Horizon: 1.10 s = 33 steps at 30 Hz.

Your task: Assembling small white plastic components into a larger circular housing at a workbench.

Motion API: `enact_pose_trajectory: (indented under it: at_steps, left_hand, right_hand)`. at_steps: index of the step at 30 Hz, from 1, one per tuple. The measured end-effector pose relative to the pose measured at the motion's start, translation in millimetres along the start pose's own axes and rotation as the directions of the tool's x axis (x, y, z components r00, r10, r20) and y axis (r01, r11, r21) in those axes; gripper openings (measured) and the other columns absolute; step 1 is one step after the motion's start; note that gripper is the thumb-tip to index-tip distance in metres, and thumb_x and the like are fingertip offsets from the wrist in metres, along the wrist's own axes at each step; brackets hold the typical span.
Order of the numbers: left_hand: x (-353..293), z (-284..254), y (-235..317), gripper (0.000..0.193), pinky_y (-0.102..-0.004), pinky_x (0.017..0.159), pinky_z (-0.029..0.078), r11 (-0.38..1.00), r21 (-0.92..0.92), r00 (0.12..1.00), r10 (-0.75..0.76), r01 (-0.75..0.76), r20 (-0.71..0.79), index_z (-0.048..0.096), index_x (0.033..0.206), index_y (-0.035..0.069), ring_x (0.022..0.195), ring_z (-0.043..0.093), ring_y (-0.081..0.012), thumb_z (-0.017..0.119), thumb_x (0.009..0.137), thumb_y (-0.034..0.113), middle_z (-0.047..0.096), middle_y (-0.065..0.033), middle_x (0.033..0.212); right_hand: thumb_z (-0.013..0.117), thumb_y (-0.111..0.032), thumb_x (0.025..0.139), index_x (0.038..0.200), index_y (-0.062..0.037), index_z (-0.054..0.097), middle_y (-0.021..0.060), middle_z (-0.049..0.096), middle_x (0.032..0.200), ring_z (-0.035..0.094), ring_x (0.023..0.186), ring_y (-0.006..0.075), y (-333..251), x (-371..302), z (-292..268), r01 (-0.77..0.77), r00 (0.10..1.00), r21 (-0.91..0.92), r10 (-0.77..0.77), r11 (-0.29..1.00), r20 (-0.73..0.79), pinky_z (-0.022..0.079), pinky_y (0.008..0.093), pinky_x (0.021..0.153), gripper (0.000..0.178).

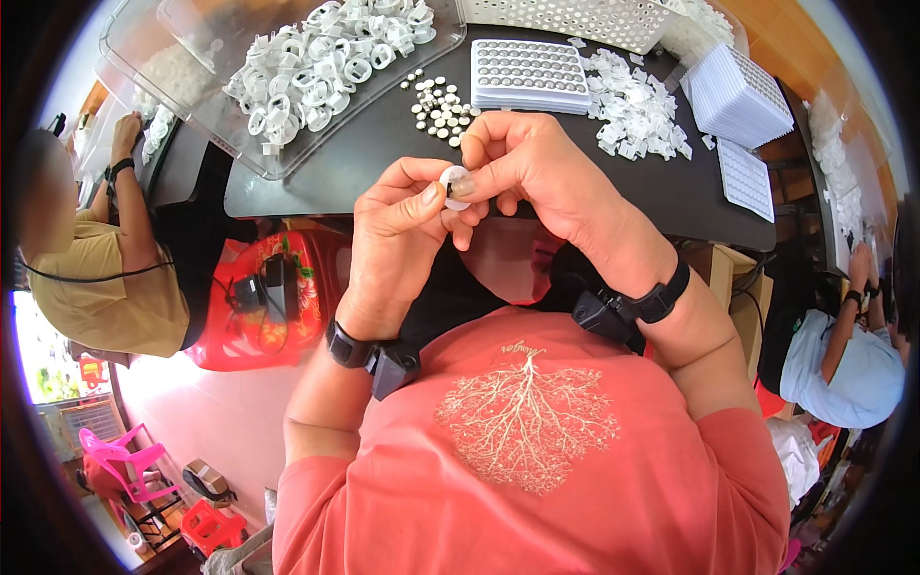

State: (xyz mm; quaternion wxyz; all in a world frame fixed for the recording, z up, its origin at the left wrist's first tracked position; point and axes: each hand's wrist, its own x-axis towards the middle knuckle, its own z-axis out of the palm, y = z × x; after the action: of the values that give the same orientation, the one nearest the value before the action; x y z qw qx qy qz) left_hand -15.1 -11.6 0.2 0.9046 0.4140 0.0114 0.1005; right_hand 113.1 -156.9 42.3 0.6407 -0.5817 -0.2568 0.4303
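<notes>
Between both hands, just over the near table edge, is a small white round plastic part (450, 175) with a dark spot at its middle. My left hand (398, 216) pinches its left side between thumb and fingers. On the other side my right hand (537, 172) presses its thumb onto the part, fingers curled behind. The fingertips cover much of it. Loose silver button cells (443, 110) lie scattered on the dark table (335, 182) just beyond my hands. Farther left, a clear plastic bin (278, 171) holds a heap of similar white round parts (331, 72).
A stack of white trays (530, 101) filled with button cells stands beyond my right hand, beside a pile of small white plastic pieces (640, 110). Farther right are a taller tray stack (733, 96) and one tray (746, 182). People work at left (105, 268) and right (843, 364).
</notes>
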Motion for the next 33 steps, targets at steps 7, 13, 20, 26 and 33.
enact_pose_trajectory:
  at_steps: [7, 13, 20, 26, 33]
  left_hand:
    - [1.7, -13.8, 5.8, 0.033, -0.0291, 0.061, 0.047, 0.989, -0.142, 0.998, -0.049, 0.044, -0.035, 0.058, 0.116, -0.001, 0.083, 0.062, -0.0238, 0.065, 0.096, 0.023, 0.064, -0.0134, 0.100]
    - [6.0, -21.6, 10.9, 0.033, -0.0317, 0.065, 0.047, 0.952, -0.298, 0.997, -0.073, 0.066, -0.012, 0.056, 0.118, -0.002, 0.086, 0.059, -0.0256, 0.063, 0.097, 0.024, 0.063, -0.0179, 0.102]
    - [5.2, -22.4, 10.7, 0.032, -0.0338, 0.067, 0.048, 0.947, -0.318, 0.999, -0.054, 0.051, 0.000, 0.055, 0.119, -0.002, 0.085, 0.063, -0.0281, 0.060, 0.099, 0.023, 0.064, -0.0221, 0.104]
    - [2.5, -22.0, 8.4, 0.029, -0.0341, 0.066, 0.047, 0.961, -0.273, 0.999, -0.036, 0.044, 0.034, 0.056, 0.118, -0.001, 0.086, 0.064, -0.0301, 0.060, 0.099, 0.022, 0.064, -0.0232, 0.104]
    - [2.1, -22.0, 9.2, 0.030, -0.0343, 0.065, 0.048, 0.960, -0.277, 0.999, -0.035, 0.041, 0.027, 0.057, 0.118, -0.001, 0.086, 0.064, -0.0305, 0.061, 0.099, 0.021, 0.064, -0.0235, 0.105]
  right_hand:
    - [0.080, -0.016, 0.079, 0.081, -0.0069, 0.065, 0.0008, 0.065, 0.071, 0.057, 0.058, 0.0080, -0.1, 1.4, 9.4, 0.071, 0.997, -0.051, -0.072, 0.996, -0.022, 0.039, 0.0214, 0.050, 0.018]
    - [0.074, -0.014, 0.084, 0.089, -0.0115, 0.070, 0.0010, 0.070, 0.081, 0.064, 0.065, 0.0145, 19.4, 19.0, -3.5, 0.301, 0.810, -0.781, -0.578, 0.547, -0.093, 0.046, 0.0265, 0.054, 0.008]
    - [0.076, -0.017, 0.078, 0.090, -0.0176, 0.071, 0.0023, 0.058, 0.076, 0.065, 0.068, 0.0222, 26.9, 15.4, 1.0, 0.092, 0.732, -0.984, -0.659, -0.155, 0.172, 0.050, 0.0358, 0.055, 0.013]
    - [0.066, -0.014, 0.075, 0.081, -0.0100, 0.070, 0.0090, 0.063, 0.078, 0.067, 0.072, 0.0258, 29.4, 21.4, 7.7, 0.150, 0.688, -0.977, -0.693, -0.154, 0.215, 0.053, 0.0379, 0.056, 0.008]
    - [0.066, -0.010, 0.073, 0.077, -0.0096, 0.068, 0.0061, 0.062, 0.079, 0.063, 0.075, 0.0246, 37.0, 12.3, 1.8, 0.195, 0.647, -0.961, -0.711, -0.196, 0.276, 0.050, 0.0358, 0.059, 0.005]
